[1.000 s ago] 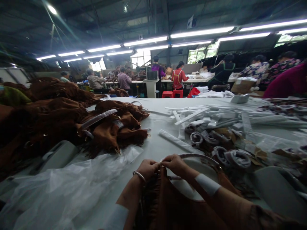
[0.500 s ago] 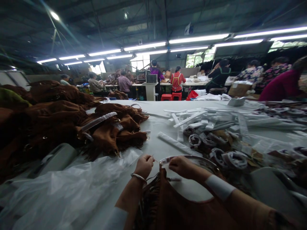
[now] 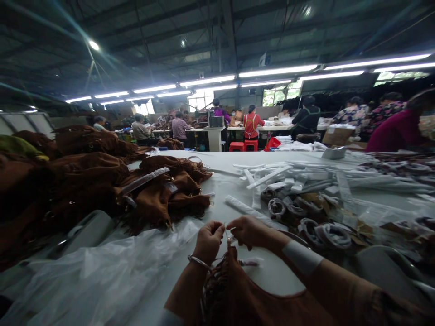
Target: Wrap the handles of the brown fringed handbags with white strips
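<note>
A brown fringed bag [image 3: 258, 290] lies in front of me, its open top edge curving to the right. My left hand [image 3: 209, 242], wearing a bangle, pinches a thin pale string [image 3: 224, 230] just above the metal fitting [image 3: 229, 241] at the bag's corner. My right hand [image 3: 249, 232] is close beside it, its thumb and index fingertips drawn together at the same string, the other fingers curled. Part of the plastic-wrapped strap [image 3: 295, 237] shows behind my right wrist. How the string runs through the fitting is too small to tell.
Brown fringed bags [image 3: 84, 181] are heaped at left, behind clear plastic sheeting [image 3: 102, 276]. To the right lie white wrapped strips [image 3: 306, 174] and rolled wrapped straps [image 3: 333, 235]. Several people work at a long bench [image 3: 197, 130] beyond the white table [image 3: 217, 210].
My right hand has moved left and slightly up, coming close to my left hand, where a gap lay between them before. The view has tilted up slightly.
</note>
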Demonstrator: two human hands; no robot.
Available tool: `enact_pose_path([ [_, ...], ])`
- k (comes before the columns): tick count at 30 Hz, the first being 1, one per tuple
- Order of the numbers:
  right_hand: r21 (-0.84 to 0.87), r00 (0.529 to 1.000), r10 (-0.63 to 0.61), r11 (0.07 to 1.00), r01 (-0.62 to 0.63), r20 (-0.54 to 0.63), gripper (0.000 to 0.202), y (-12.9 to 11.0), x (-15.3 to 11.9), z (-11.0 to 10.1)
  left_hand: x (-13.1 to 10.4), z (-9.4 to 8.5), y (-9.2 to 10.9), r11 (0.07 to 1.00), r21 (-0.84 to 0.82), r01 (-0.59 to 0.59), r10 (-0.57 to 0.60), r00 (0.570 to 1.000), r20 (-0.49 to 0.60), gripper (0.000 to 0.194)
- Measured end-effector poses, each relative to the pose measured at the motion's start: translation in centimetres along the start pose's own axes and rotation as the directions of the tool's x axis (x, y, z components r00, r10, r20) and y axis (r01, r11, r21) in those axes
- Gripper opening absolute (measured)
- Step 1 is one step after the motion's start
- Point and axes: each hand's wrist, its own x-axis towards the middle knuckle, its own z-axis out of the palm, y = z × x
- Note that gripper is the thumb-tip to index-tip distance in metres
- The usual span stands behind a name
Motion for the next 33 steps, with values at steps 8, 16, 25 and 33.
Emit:
enact_pose_path([
  [8, -0.283, 0.956, -0.29, 0.915, 0.287, 0.032, 0.024, -0.6, 0.9, 0.8, 0.0, -0.4, 0.1, 0.992, 0.098, -0.075, 0.074, 0.997, 0.016, 0.025],
  [16, -0.629, 0.966, -0.257, 0.757, 0.177, -0.037, 0.023, -1.7, 0.0, 0.6, 0.1, 0.1, -0.1, 0.999, 0.037, -0.021, 0.021, 1.0, 0.022, 0.024],
  [25, -0.66, 0.97, -0.241, 0.736, 0.151, -0.046, 0.023, -1.2, -0.7, 0.3, -1.2, 0.4, -0.5, 0.831, -0.305, 0.465, -0.3, 0.836, 0.459, 0.025],
  [33, -0.301, 0.962, -0.253, 0.914, 0.271, 0.098, 0.058, -0.6, -2.3, -1.4, -0.7, -0.3, 1.0, 0.991, -0.087, 0.106, -0.072, 0.943, 0.326, 0.075],
])
